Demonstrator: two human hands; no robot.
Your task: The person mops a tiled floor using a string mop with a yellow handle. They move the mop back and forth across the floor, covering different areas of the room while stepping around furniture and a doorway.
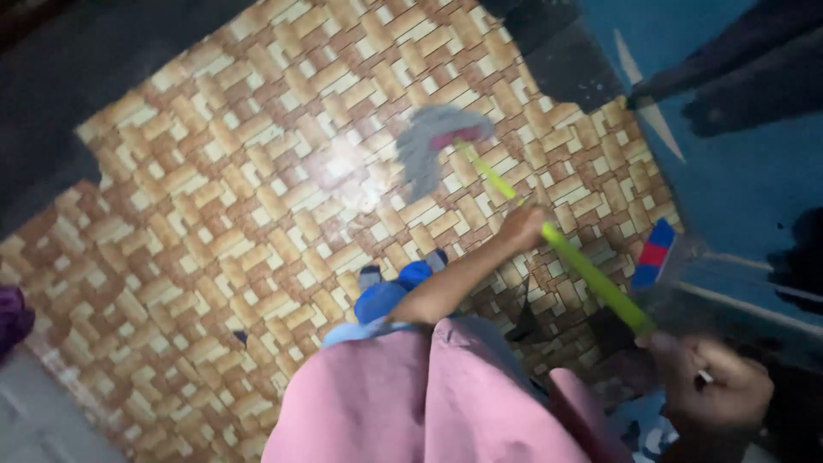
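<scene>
both hands [525,228] [718,384] grip mop handle [591,276]; mop head [435,144] on floor [214,206].

Both hands [523,227] [716,386] grip a yellow-green mop handle [583,266] over patterned floor [214,214].

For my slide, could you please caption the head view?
Both hands, left and right, grip a yellow-green mop handle; grey mop head on woven-pattern floor.

Plenty of open floor [214,214] on the left and far side, just bare woven-pattern vinyl. The mop head [437,141] sits far centre. The right is tight: the blue wall [737,171] hems things in and a red-and-blue brush [653,255] leans near it. A blue slipper [386,296] sits near centre.
</scene>
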